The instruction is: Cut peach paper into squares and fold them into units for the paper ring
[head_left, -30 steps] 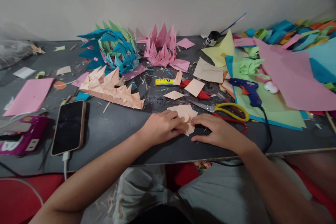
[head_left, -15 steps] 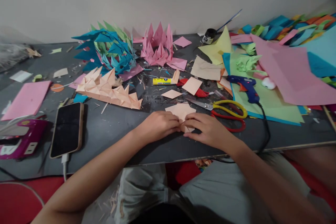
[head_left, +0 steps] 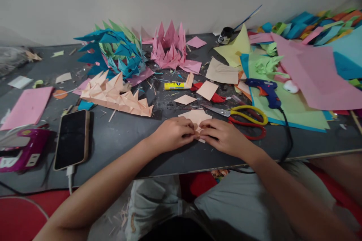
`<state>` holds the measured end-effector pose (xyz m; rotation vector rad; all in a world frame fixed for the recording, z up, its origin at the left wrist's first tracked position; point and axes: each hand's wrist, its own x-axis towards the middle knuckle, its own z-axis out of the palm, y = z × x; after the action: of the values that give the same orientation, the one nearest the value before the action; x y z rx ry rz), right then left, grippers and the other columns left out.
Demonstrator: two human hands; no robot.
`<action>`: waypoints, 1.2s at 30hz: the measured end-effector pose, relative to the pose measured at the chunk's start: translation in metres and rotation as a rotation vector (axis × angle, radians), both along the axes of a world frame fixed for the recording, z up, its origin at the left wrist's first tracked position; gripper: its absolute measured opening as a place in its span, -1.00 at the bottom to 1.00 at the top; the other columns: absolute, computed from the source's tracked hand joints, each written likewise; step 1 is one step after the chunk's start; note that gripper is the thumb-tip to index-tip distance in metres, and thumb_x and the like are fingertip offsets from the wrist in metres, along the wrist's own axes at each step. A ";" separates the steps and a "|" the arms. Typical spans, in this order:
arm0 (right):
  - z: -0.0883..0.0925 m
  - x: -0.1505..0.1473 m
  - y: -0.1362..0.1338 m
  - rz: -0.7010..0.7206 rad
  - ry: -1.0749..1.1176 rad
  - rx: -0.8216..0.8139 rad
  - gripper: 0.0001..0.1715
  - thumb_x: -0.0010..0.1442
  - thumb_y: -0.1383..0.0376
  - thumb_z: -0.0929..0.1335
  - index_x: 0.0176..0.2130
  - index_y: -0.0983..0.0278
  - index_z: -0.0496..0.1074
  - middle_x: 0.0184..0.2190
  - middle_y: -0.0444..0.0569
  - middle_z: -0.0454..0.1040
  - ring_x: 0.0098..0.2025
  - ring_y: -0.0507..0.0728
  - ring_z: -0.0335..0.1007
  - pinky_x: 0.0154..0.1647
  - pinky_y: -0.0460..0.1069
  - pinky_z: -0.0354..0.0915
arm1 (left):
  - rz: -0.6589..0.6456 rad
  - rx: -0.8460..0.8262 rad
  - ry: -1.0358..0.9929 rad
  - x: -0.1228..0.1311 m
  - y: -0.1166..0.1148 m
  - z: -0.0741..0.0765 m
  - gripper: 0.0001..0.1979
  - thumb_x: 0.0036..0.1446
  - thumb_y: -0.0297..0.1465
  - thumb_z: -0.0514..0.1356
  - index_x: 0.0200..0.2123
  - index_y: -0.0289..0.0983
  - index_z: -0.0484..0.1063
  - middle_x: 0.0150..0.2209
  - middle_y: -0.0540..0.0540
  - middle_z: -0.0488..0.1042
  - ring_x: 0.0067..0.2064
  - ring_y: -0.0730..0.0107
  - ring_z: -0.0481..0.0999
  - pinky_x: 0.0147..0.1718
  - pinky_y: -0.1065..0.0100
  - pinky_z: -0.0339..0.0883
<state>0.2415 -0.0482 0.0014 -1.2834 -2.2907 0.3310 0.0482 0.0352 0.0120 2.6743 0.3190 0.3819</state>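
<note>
A small peach sheet of paper [head_left: 195,116], partly folded, lies on the dark table near its front edge. My left hand [head_left: 177,133] pinches its near part from the left, fingers closed. From the right, my right hand [head_left: 223,136] pinches the same part, its fingertips almost meeting the left ones. The fingers hide much of the fold. Just beyond lie a peach paper diamond [head_left: 185,99] and a peach square [head_left: 207,89]. A folded peach strip with spikes [head_left: 115,96] rests to the left. Scissors [head_left: 246,116] with yellow and red handles lie beside my right hand.
A blue glue gun [head_left: 267,90] with a black cord lies on green paper [head_left: 296,111] at right. A phone [head_left: 72,139] and a purple device [head_left: 24,148] sit at left. Behind stand a pink paper crown [head_left: 169,51], a yellow glue stick [head_left: 174,85] and a black jar [head_left: 225,35].
My fingertips have shifted slightly on the peach paper, and its near part is bent up more between them. The view has tilted a little.
</note>
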 end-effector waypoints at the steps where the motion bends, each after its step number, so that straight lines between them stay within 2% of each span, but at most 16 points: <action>1: 0.001 -0.001 0.000 -0.011 0.021 -0.027 -0.80 0.21 0.32 0.23 -0.29 0.26 0.45 -0.22 0.05 0.42 -0.15 0.11 0.37 -0.15 0.01 0.31 | -0.007 -0.070 -0.014 0.000 0.003 -0.001 -0.86 0.12 -0.40 0.15 -0.38 -0.30 0.50 -0.34 -0.07 0.48 -0.29 0.41 0.45 -0.28 0.40 0.27; 4: 0.002 -0.003 0.001 -0.091 0.085 -0.123 -0.82 0.19 0.32 0.25 -0.34 0.24 0.45 -0.20 0.02 0.40 -0.16 0.09 0.36 -0.15 -0.02 0.29 | -0.029 -0.231 -0.045 0.001 0.009 -0.004 -0.92 0.08 -0.43 0.20 -0.38 -0.28 0.51 -0.33 -0.06 0.47 -0.25 0.43 0.44 -0.21 0.41 0.25; 7: 0.004 -0.005 0.001 -0.185 0.160 -0.207 -0.86 0.16 0.30 0.29 -0.39 0.24 0.43 -0.23 -0.01 0.39 -0.27 0.06 0.38 -0.24 -0.05 0.29 | -0.042 -0.320 -0.080 0.001 0.012 -0.007 -0.92 0.07 -0.45 0.20 -0.39 -0.30 0.51 -0.34 -0.07 0.48 -0.27 0.45 0.44 -0.20 0.41 0.26; 16: 0.001 -0.009 0.007 -0.282 0.288 -0.268 -0.92 0.08 0.32 0.33 -0.45 0.25 0.38 -0.33 -0.08 0.37 -0.38 0.01 0.33 -0.35 -0.09 0.26 | -0.060 -0.342 -0.068 0.001 0.015 -0.005 -0.88 0.10 -0.47 0.16 -0.36 -0.31 0.52 -0.35 -0.09 0.48 -0.29 0.44 0.43 -0.25 0.40 0.27; 21: 0.000 -0.009 0.009 -0.280 0.310 -0.298 -0.92 0.05 0.36 0.33 -0.48 0.26 0.37 -0.36 -0.10 0.36 -0.43 -0.01 0.30 -0.40 -0.10 0.24 | -0.094 -0.291 -0.036 0.000 0.015 0.000 -0.86 0.11 -0.48 0.14 -0.36 -0.33 0.51 -0.34 -0.11 0.48 -0.28 0.43 0.44 -0.25 0.39 0.27; 27: 0.003 -0.009 0.013 -0.312 0.295 -0.342 -0.89 0.02 0.38 0.34 -0.53 0.27 0.35 -0.42 -0.11 0.33 -0.45 -0.01 0.28 -0.42 -0.09 0.23 | -0.074 0.007 0.079 -0.004 0.005 0.013 -0.85 0.05 -0.45 0.13 -0.40 -0.30 0.52 -0.28 -0.13 0.50 -0.25 0.29 0.46 -0.23 0.27 0.30; 29: 0.003 -0.009 0.015 -0.320 0.291 -0.376 -0.88 0.02 0.37 0.34 -0.54 0.27 0.34 -0.43 -0.12 0.31 -0.46 -0.01 0.27 -0.44 -0.09 0.22 | -0.069 0.042 0.061 -0.005 0.002 0.015 -0.81 0.08 -0.41 0.10 -0.41 -0.29 0.51 -0.28 -0.12 0.51 -0.25 0.29 0.47 -0.22 0.26 0.32; 33: 0.005 -0.008 0.017 -0.318 0.266 -0.406 -0.89 0.01 0.39 0.34 -0.53 0.28 0.34 -0.44 -0.12 0.31 -0.45 -0.01 0.25 -0.42 -0.09 0.20 | -0.092 0.014 0.028 -0.006 -0.005 0.013 -0.74 0.12 -0.33 0.08 -0.22 -0.32 0.48 -0.13 -0.14 0.49 -0.12 0.31 0.46 -0.10 0.30 0.30; 36: 0.006 -0.008 0.017 -0.338 0.249 -0.426 -0.90 0.00 0.41 0.35 -0.52 0.29 0.34 -0.44 -0.13 0.29 -0.46 -0.02 0.24 -0.43 -0.09 0.19 | -0.054 0.095 0.107 -0.005 -0.014 0.010 -0.63 0.13 -0.22 0.07 -0.12 -0.36 0.44 -0.05 -0.20 0.45 -0.02 0.21 0.42 -0.06 0.22 0.29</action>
<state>0.2333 -0.0311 0.0078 -1.6958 -1.8112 0.8372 0.0432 0.0216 0.0216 2.7966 0.2658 0.2432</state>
